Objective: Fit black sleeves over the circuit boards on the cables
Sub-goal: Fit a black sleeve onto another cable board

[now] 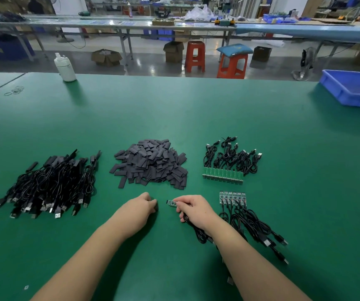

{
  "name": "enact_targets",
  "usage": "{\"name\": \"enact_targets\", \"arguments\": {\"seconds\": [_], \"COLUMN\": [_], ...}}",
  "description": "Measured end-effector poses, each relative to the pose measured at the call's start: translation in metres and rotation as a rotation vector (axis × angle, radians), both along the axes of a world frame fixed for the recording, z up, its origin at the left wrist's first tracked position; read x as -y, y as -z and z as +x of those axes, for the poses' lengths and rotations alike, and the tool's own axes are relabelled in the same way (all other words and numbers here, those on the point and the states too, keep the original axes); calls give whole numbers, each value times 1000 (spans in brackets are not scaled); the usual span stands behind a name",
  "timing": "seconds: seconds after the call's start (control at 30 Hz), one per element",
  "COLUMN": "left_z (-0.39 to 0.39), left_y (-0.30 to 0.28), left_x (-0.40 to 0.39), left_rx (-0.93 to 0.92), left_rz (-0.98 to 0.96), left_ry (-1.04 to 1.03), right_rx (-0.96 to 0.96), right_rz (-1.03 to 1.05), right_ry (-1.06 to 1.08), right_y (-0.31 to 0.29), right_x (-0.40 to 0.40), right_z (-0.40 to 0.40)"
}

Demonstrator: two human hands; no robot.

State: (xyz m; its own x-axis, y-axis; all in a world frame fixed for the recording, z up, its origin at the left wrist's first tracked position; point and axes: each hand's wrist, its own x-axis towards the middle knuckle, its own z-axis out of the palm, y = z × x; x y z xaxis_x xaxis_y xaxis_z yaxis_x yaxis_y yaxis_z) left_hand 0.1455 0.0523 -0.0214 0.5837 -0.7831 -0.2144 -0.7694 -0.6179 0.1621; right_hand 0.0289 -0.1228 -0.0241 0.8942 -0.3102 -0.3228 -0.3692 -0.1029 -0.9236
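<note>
A heap of flat black sleeves (151, 162) lies mid-table. My right hand (193, 208) pinches a small circuit board (171, 202) whose black cable (197, 232) loops under my wrist. My left hand (141, 206) is curled on the mat just left of the board, with something dark at its fingertips (155, 204); whether it is a sleeve I cannot tell. Right of my hand lie a few bare boards on cables (232, 197). Further back is a row of green boards with coiled cables (223, 173). At left sits a pile of sleeved cables (49, 185).
A white bottle (65, 67) stands at the far edge of the green mat. A blue bin (353, 89) sits at the far right. Rubber bands (14, 90) lie far left. Beyond the table are orange stools (232, 65) and cardboard boxes.
</note>
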Motion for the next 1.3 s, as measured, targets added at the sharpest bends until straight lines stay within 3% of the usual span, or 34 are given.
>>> {"name": "enact_targets", "arguments": {"seconds": [0.17,0.37,0.53,0.77,0.97,1.1,1.3], "left_z": [4,-5,-8,-11,-15,-15,-9], "left_y": [-11,-10,-2,-1,0,0,2], "left_x": [4,-1,-4,-1,-1,3,-2], "left_rx": [124,-107,-120,-115,-250,-171,-165], "left_rz": [121,-389,-549,-572,-663,-593,-638], "left_ry": [30,-61,-110,-131,-228,-126,-173], "right_rx": [0,-5,-7,3,4,3,5], "right_rz": [16,20,30,38,25,20,28], "right_ry": [-5,-14,-19,-18,-39,-37,-15], "right_y": [-2,-2,0,3,6,8,10], "right_x": [0,1,1,3,3,4,4], "right_z": [-2,-1,-1,-1,0,1,1]}}
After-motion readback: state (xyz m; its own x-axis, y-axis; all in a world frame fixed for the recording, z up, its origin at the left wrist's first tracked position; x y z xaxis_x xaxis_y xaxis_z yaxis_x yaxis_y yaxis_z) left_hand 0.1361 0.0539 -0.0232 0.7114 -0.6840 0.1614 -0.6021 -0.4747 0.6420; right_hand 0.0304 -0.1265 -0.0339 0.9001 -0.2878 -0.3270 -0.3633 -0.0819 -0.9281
